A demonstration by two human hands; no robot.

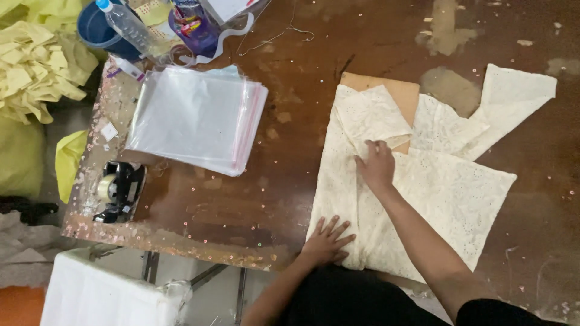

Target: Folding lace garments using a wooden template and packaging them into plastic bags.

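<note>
Cream eyelet garment (447, 193) lies flat on the right half of the worn brown table (302, 90), its long axis running from the near edge toward the far right corner, where two loose ends splay apart. A brown card (403, 95) sits under its far part, with one flap folded over it. Left hand (326, 240) rests palm down, fingers spread, on the garment's near left corner by the table's near edge. Right hand (376, 164) lies farther in, flat on the fold just below the card, fingers bent slightly; it is the nearer one to the flap. Neither hand grips anything. Clear bags (196, 118) are stacked well apart toward the left, tape dispenser (118, 190) at the near left corner.
</note>
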